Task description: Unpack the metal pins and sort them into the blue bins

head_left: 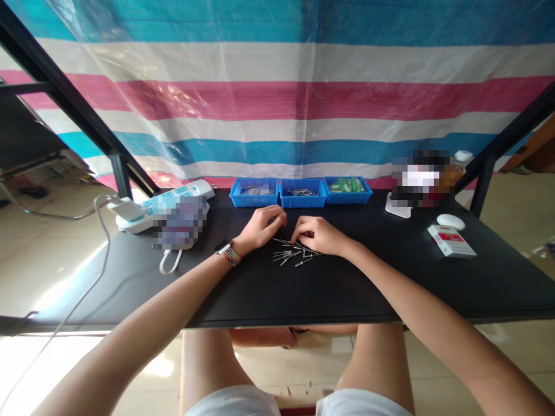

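Observation:
A small heap of thin metal pins (291,254) lies on the black table (347,289) in front of me. My right hand (318,236) rests at the heap's far edge with its fingers curled down onto the pins, pinching at them. My left hand (261,226), with a beaded band at the wrist, sits just left of the heap, fingers curled in; whatever it holds is too small to make out. Three blue bins (300,192) stand in a row behind the hands; the middle one holds more pins, the right one green parts.
A white power strip (173,199) with a cable and a face mask (171,254) lie at the left. A small red and white box (451,240) and a white mouse-like object (451,221) sit at the right. A striped tarp hangs behind.

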Motion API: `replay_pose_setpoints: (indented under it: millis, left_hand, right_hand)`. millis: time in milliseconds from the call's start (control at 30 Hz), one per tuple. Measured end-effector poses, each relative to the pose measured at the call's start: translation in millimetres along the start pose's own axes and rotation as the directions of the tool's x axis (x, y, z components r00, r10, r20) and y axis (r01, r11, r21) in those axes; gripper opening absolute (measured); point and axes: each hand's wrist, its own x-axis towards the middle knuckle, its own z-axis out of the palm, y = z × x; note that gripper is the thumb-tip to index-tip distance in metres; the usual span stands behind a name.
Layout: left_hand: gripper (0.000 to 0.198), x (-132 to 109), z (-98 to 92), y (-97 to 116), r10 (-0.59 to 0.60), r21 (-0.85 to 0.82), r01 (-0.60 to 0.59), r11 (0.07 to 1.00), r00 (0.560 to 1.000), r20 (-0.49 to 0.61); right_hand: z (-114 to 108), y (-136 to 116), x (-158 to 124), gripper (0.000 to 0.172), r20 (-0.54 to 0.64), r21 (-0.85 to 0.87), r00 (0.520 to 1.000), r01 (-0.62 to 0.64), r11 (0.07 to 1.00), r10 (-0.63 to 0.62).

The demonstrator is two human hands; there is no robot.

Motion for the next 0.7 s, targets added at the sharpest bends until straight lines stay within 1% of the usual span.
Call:
replay_pose_setpoints:
  millis: [100, 200, 300, 433, 500, 567, 600, 667, 700]
  left_hand:
    - [0.043, 0, 0.3, 0, -0.004, 0.008, 0.004, 1.000, 1.000, 0.007]
    - [0.043, 1, 1.0, -1, -0.003, 0.009, 0.003, 1.000, 1.000, 0.006]
    - [0.043, 0, 1.3, -3, -0.002, 0.000, 0.002, 1.000, 1.000, 0.009]
    - [0.043, 0, 1.0, -5, -0.007, -0.009, 0.007, 1.000, 1.000, 0.019]
    - [0.042, 0, 0.9, -4, -0.002, -0.015, 0.002, 1.000, 1.000, 0.018]
    - [0.039, 1, 1.2, -3, 0.006, -0.030, -0.006, 1.000, 1.000, 0.001]
    - [0.037, 1, 1.5, -3, 0.008, -0.039, -0.009, 0.999, 1.000, -0.013]
    - [0.031, 1, 2.6, -2, 0.014, -0.061, -0.016, 0.998, 0.999, -0.033]
    - [0.028, 1, 3.3, -2, 0.017, -0.074, -0.020, 0.997, 0.999, -0.038]
  right_hand:
    - [-3, 4, -2, 0.035, 0.017, -0.022, 1.000, 0.006, 1.000, -0.006]
    - [-8, 7, -4, 0.034, 0.024, -0.104, 1.000, -0.011, 0.995, 0.013]
    - [-12, 9, -5, 0.028, 0.016, -0.153, 0.999, -0.035, 0.988, 0.038]
    - [-18, 15, -5, 0.016, -0.006, -0.161, 0.998, -0.063, 0.985, 0.063]
    - [-20, 20, -4, 0.014, -0.009, -0.157, 0.998, -0.061, 0.986, 0.061]
    - [-22, 26, -3, 0.012, -0.017, -0.109, 0.997, -0.072, 0.991, 0.071]
    - [-22, 28, -2, 0.009, -0.031, -0.058, 0.995, -0.092, 0.994, 0.090]
    - [-22, 30, 0, 0.002, -0.071, 0.096, 0.985, -0.152, 0.984, 0.159]
    - [-21, 29, 1, 0.008, -0.090, 0.187, 0.976, -0.177, 0.966, 0.196]
